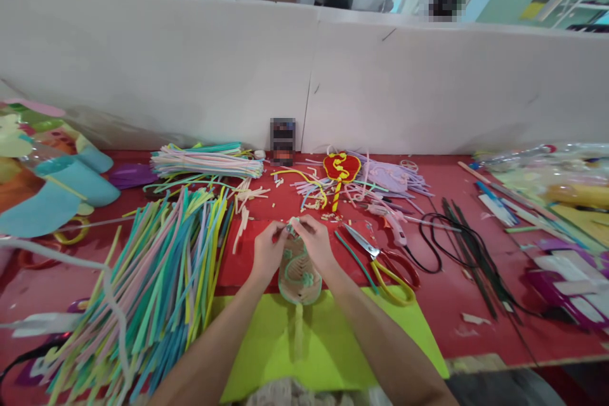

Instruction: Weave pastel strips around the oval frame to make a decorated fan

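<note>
My left hand (269, 248) and my right hand (313, 242) meet at the middle of the table, fingertips pinched together on a small pale green fuzzy piece (294, 221), apparently a pipe cleaner. Just below the fingers lies a fan-shaped pipe-cleaner craft (299, 273), beige with a mint green edge and curled pattern. Its pale yellow stick handle (299, 330) points toward me over a lime green sheet (257, 336). The fan's top end is partly hidden by my hands. Right of my hand lie scissors (397, 282) with red and yellow handles, blades parted, beside a teal pipe cleaner (359, 264).
Bundled pipe cleaners (162, 273) spread at left, with another bundle (209, 160) behind. A red and yellow pipe-cleaner fan (341, 168) lies at the back near a phone (283, 141). A glue gun (394, 228) trails a black cord at right. A white partition (190, 70) stands behind.
</note>
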Motion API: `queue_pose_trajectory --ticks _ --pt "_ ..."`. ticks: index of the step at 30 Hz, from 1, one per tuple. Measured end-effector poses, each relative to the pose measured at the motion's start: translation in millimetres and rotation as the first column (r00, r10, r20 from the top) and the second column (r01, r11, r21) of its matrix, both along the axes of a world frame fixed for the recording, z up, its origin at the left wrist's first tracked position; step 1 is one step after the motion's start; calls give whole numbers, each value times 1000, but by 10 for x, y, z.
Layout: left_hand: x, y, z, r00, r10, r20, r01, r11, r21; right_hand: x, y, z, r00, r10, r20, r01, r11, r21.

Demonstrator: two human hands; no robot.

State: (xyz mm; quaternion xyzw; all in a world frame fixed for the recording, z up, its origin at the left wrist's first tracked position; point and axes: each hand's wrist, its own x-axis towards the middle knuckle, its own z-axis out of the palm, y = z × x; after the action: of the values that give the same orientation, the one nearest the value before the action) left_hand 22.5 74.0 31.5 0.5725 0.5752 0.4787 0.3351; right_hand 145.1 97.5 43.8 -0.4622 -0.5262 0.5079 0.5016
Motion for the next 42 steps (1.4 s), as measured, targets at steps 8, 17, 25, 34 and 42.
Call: queue_pose_trajectory --ticks 8,17,25,34,42 --pt "6 26 -72 994 82 65 -82 997 -14 93 32 -55 995 72 -66 -75 996 -49" --pt "20 19 -112 1000 -25 7 26 1000 -8 186 4 -97 1000 16 3 -16 1000 -10" --pt "14 37 -82 992 31 124 -28 999 -26 168 -59 -127 999 -34 -6 34 999 -6" --pt "24 3 -52 998 31 52 -31 1000 0 186 -90 -163 997 -42 58 45 998 -54" --pt "104 -26 -78 998 -17 67 11 997 79 272 -94 -121 998 -62 32 61 997 44"
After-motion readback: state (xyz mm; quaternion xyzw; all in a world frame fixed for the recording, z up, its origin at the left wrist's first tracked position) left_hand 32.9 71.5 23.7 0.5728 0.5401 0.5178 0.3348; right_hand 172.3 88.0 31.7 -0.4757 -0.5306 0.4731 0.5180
